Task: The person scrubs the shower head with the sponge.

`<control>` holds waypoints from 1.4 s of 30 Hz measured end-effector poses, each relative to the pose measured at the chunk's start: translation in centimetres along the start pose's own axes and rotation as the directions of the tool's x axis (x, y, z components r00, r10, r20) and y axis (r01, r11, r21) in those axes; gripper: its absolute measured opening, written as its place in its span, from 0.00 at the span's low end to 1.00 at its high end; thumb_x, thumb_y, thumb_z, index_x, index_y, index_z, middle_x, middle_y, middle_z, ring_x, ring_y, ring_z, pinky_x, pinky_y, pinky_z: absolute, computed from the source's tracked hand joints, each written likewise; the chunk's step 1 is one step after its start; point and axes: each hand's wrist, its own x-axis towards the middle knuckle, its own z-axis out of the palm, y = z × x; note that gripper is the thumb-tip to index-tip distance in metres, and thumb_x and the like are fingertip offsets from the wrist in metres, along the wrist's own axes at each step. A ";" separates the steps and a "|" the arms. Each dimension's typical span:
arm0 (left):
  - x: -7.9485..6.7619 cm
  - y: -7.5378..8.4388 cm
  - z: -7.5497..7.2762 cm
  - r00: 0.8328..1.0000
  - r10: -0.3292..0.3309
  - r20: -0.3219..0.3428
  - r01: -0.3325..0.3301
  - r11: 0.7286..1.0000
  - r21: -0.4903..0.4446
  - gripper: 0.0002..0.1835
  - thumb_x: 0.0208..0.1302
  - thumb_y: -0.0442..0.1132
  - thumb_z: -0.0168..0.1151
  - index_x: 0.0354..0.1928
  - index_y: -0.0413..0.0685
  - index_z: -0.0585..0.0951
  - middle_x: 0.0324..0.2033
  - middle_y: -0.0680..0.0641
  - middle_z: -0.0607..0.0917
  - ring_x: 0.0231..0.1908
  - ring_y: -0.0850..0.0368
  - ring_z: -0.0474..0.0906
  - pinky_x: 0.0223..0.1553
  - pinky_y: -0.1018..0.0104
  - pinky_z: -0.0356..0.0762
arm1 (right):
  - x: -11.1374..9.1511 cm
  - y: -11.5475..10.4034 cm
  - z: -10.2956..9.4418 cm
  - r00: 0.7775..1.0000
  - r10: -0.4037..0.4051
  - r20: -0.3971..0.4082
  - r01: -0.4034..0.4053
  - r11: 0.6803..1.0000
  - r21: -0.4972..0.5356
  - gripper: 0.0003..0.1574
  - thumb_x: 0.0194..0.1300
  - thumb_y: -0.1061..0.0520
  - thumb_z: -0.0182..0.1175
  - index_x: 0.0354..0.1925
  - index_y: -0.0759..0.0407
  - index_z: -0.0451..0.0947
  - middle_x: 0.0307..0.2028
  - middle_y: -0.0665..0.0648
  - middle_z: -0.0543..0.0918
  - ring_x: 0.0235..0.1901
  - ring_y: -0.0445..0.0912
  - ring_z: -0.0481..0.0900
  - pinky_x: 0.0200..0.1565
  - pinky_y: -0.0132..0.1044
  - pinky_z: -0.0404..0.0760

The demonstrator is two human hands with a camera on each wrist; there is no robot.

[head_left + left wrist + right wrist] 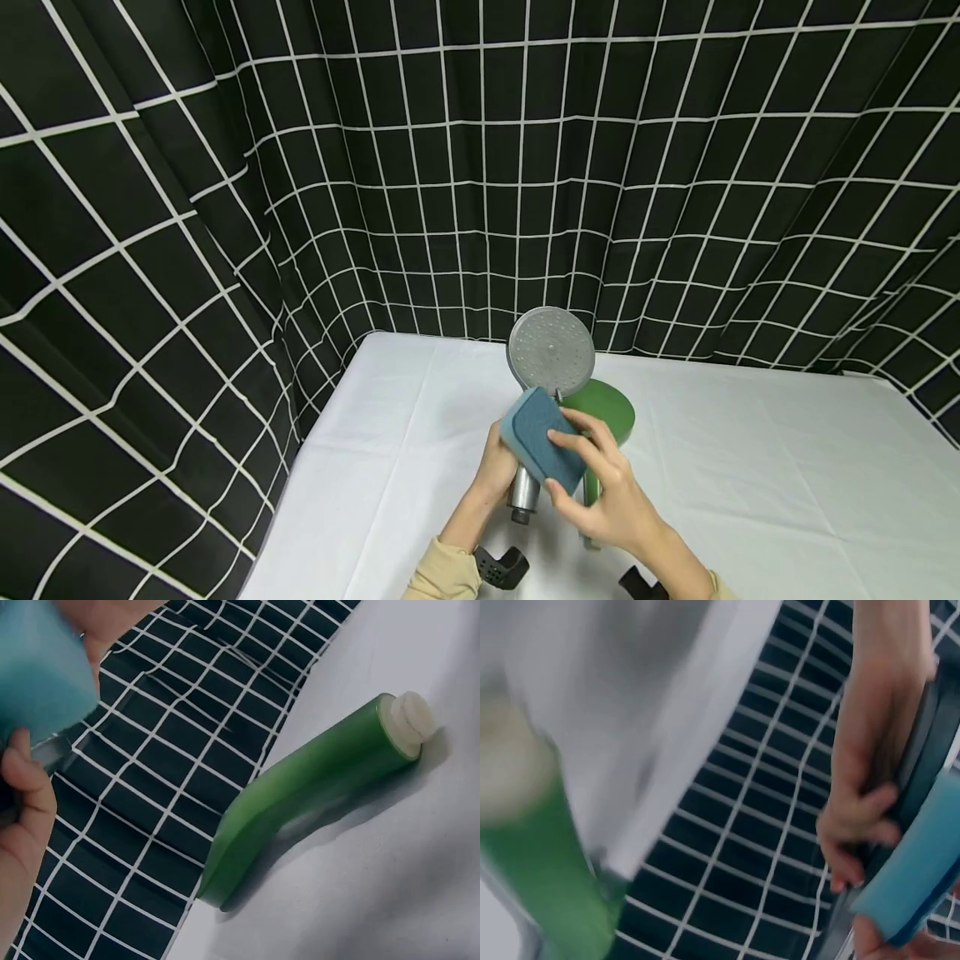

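Note:
In the head view, my left hand (493, 468) grips the handle of a grey shower head (551, 350), whose round nozzle face is turned toward me. My right hand (609, 490) pinches a two-tone blue sponge (546, 446) in front of that handle and hides part of it. The sponge lies against or very near the handle; exact contact is hidden. A second shower head, green (611, 408), rests on the table behind my right hand. The left wrist view shows this green one side-on, with a pale threaded end.
A white cloth covers the table (420, 400). Black curtains with a white grid (480, 167) rise behind it and along the sides. Dark wrist straps (504, 568) sit by both forearms, below beige sleeves (444, 571).

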 end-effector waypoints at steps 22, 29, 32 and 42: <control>0.2 0.0 -0.3 0.995 -0.095 0.006 0.095 0.994 -0.059 0.25 0.76 0.42 0.29 0.54 0.24 0.68 0.37 0.54 0.78 0.37 0.65 0.75 0.41 0.73 0.74 | -1.0 0.0 0.9 0.985 -0.138 -0.104 0.143 0.989 0.047 0.26 0.61 0.50 0.59 0.46 0.73 0.76 0.50 0.80 0.68 0.53 0.58 0.67 0.55 0.28 0.68; 0.6 -1.6 -0.6 0.991 -0.132 -0.023 0.133 0.990 0.049 0.24 0.76 0.43 0.30 0.50 0.31 0.73 0.31 0.53 0.75 0.31 0.65 0.70 0.37 0.73 0.70 | -1.9 2.0 0.6 0.986 0.109 -0.127 -0.119 0.990 -0.073 0.26 0.56 0.50 0.62 0.47 0.68 0.77 0.54 0.73 0.68 0.51 0.60 0.68 0.51 0.22 0.66; 0.7 -1.4 -0.9 0.992 -0.121 -0.043 0.124 0.990 0.072 0.22 0.76 0.41 0.32 0.43 0.34 0.75 0.29 0.54 0.76 0.31 0.65 0.70 0.35 0.73 0.70 | -2.3 1.5 0.3 0.997 0.056 -0.048 -0.058 0.998 -0.025 0.26 0.48 0.56 0.65 0.47 0.67 0.77 0.53 0.72 0.69 0.51 0.59 0.69 0.54 0.24 0.66; 0.3 1.1 -0.4 0.992 -0.116 -0.054 0.120 0.988 0.095 0.21 0.75 0.38 0.36 0.21 0.44 0.69 0.14 0.56 0.72 0.15 0.68 0.65 0.18 0.77 0.64 | -2.2 0.0 -1.0 0.913 -0.366 0.184 0.335 0.925 0.178 0.24 0.55 0.54 0.61 0.48 0.68 0.77 0.51 0.75 0.69 0.50 0.58 0.69 0.52 0.36 0.69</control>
